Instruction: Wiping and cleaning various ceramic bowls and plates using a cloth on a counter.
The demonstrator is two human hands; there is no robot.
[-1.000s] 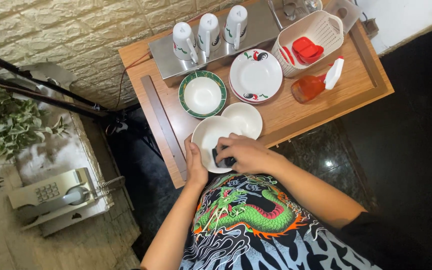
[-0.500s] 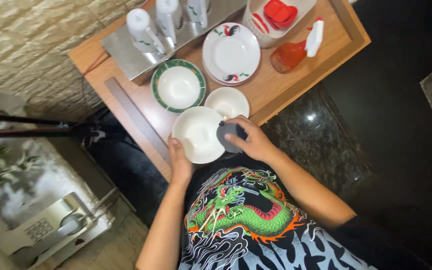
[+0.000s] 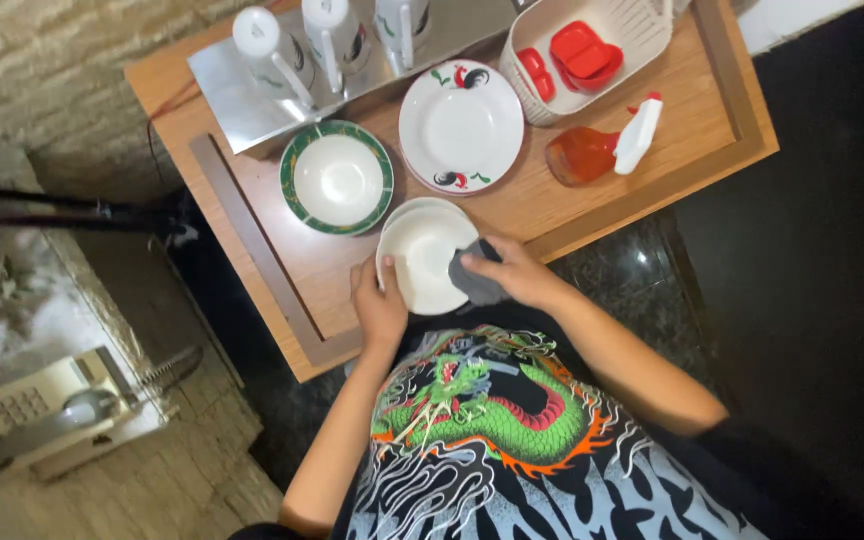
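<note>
The wooden tabletop (image 3: 592, 200) fills the upper half of your view, and everything here sits around the white bowl (image 3: 420, 262) you have at its near edge. Far beyond that bowl, a steel tray (image 3: 242, 100) carries three white mugs (image 3: 330, 35) standing in a row. To the far right of the bowl there's a cream basket (image 3: 642, 35) with red lids (image 3: 582, 52) inside. Straight beyond the bowl lies a white plate with a rooster print (image 3: 461, 125); to the bowl's far left, a green-rimmed plate (image 3: 337, 180) holds a second white bowl. Right of the bowl and farther out, an orange spray bottle with a white nozzle (image 3: 597, 150) lies on its side.

Now the bowl itself: it's tilted, resting over another white dish just behind it. Your left hand (image 3: 379, 305) grips its left rim, thumb over the edge, fingers curled beneath. Your right hand (image 3: 517, 275) sits at the bowl's right rim, fingers pinching a dark grey cloth (image 3: 472, 278) that presses against the bowl's inner wall.
</note>
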